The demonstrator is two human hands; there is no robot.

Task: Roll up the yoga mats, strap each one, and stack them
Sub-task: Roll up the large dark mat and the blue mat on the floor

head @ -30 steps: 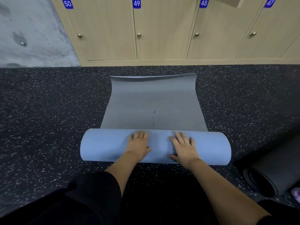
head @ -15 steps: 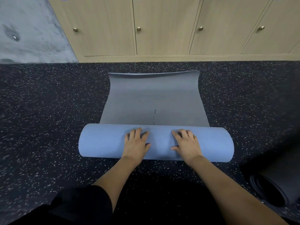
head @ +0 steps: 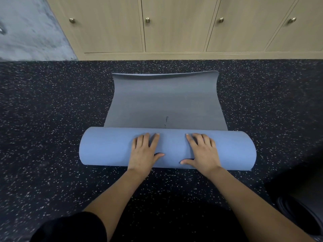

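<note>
Fingers (head: 146, 139) of both your hands are lying straight and flat over the blue yoga mat (head: 108, 148), gripping nothing; your left hand (head: 143, 153) and your right hand (head: 203, 153) are pressing palms-down near the middle of the roll, set apart from each other, thumbs pointing inward along its near side; the mat is sitting partly rolled on the floor directly in front of you, the rolled part lying crosswise under your palms, the unrolled grey face (head: 164, 98) stretching away toward the locker doors (head: 174, 23) with its far edge curling slightly upward; a small dark mark (head: 167, 120) is showing on that grey face just beyond the roll, too small to read. Black rubber flooring (head: 43, 110) flecked with pale specks is covering the ground around you; the doors, light wood and set in a row, are running along the far side, each one in view carrying a round metal knob (head: 147, 19); bare grey concrete (head: 26, 32) is showing at the far left beside them; a dark rolled mat (head: 300, 213) is resting at your lower right, well apart from the blue one, its coiled end facing you; black clothing (head: 70, 227) is filling the lower left corner.
</note>
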